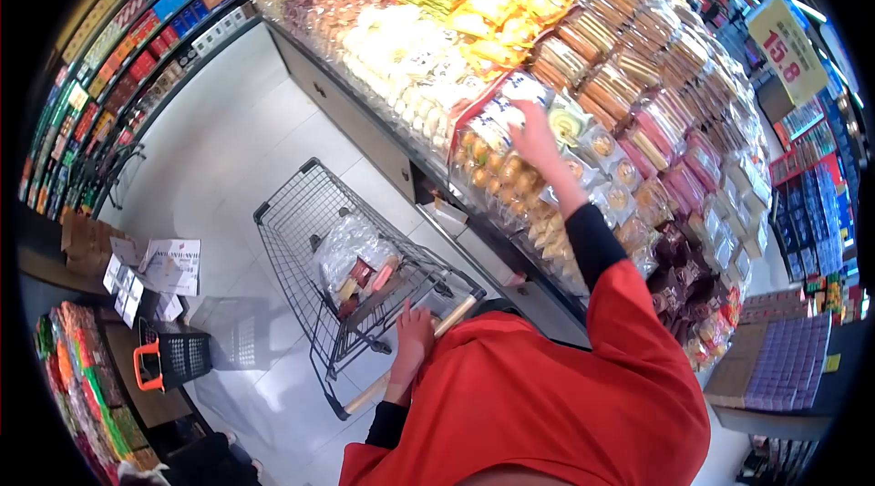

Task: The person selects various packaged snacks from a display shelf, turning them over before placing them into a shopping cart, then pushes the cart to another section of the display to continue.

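Observation:
My right hand [533,135] reaches over the snack display [342,121], touching or just above white-and-blue packets [497,121] beside a red-edged divider. Its fingers point left and look partly spread; whether they grip a packet is unclear. Round golden packaged snacks [497,167] lie below that hand. At the cart handle [456,315], my left hand [415,331] rests near the bar, its grip not clear. Inside the wire shopping cart [301,203] lies a clear plastic bag [351,249] with several packaged items.
Curved shelves of boxed goods [150,30] stand at the upper left. A black basket with an orange handle [187,354] and white cartons [171,265] are at the left. A price sign [786,48] hangs upper right, above stacked goods [775,354].

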`<move>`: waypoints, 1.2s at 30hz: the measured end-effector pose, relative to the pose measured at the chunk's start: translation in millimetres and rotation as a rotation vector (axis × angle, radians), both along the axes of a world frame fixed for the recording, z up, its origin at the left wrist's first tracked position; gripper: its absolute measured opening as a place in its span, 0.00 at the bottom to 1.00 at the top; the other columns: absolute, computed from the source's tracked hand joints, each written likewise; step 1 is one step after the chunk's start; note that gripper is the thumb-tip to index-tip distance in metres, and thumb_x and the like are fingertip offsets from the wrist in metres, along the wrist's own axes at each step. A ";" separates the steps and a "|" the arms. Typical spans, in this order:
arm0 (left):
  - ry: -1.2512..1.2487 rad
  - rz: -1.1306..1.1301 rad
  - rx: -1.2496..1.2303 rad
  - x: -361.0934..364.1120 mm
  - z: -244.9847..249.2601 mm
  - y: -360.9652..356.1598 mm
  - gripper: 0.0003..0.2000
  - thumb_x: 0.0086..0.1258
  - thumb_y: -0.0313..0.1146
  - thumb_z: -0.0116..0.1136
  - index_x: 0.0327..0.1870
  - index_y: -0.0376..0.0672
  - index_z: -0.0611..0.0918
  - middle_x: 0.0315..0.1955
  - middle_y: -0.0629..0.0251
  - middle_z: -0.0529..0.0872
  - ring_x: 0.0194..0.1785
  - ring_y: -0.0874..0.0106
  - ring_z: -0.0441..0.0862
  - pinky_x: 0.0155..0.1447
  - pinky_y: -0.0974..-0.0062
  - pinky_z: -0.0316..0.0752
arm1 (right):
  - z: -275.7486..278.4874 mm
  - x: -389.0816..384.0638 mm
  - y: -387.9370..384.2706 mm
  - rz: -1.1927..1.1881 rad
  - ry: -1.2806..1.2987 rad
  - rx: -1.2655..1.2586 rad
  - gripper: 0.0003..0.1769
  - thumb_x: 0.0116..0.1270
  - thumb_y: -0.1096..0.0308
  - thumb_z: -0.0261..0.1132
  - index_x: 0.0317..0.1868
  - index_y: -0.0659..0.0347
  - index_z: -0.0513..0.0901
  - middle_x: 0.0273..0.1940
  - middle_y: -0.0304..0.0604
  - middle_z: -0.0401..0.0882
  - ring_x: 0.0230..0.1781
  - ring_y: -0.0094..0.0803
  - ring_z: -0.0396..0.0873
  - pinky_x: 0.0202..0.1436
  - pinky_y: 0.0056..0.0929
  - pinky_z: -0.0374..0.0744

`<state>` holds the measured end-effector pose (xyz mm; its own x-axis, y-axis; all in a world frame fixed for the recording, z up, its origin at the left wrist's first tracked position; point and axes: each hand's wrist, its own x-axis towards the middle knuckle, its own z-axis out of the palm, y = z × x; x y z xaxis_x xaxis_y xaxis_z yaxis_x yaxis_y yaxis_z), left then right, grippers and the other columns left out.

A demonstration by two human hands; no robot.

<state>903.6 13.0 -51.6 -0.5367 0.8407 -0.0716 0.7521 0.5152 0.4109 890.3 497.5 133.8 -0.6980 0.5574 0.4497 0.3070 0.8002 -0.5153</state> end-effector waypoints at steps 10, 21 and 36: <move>-0.464 0.419 0.247 7.4 47.9 -5.1 0.15 0.78 0.42 0.56 0.51 0.40 0.84 0.45 0.51 0.88 0.50 0.50 0.85 0.55 0.57 0.79 | -3.5 -40.1 89.2 -0.333 -0.522 0.309 0.46 0.60 0.46 0.74 0.74 0.57 0.68 0.62 0.61 0.77 0.63 0.57 0.76 0.66 0.52 0.76; -0.296 0.279 0.210 -21.8 54.8 -9.0 0.16 0.79 0.47 0.52 0.41 0.44 0.84 0.34 0.51 0.87 0.42 0.47 0.84 0.45 0.51 0.77 | 107.5 -13.0 22.2 -0.473 -0.549 0.312 0.41 0.58 0.50 0.76 0.70 0.57 0.75 0.62 0.55 0.80 0.62 0.52 0.79 0.64 0.48 0.78; -0.995 0.486 1.085 -37.5 111.7 20.1 0.16 0.81 0.31 0.56 0.65 0.36 0.77 0.51 0.62 0.85 0.52 0.74 0.83 0.55 0.74 0.78 | 1.1 21.1 -264.7 0.721 -0.191 -0.388 0.46 0.58 0.61 0.80 0.74 0.62 0.69 0.61 0.53 0.75 0.61 0.53 0.75 0.67 0.42 0.74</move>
<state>866.1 33.1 60.0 -0.8712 0.4889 -0.0456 -0.1874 -0.2452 0.9512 911.4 232.8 134.9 -0.9871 0.0366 0.1557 -0.1012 0.6106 -0.7855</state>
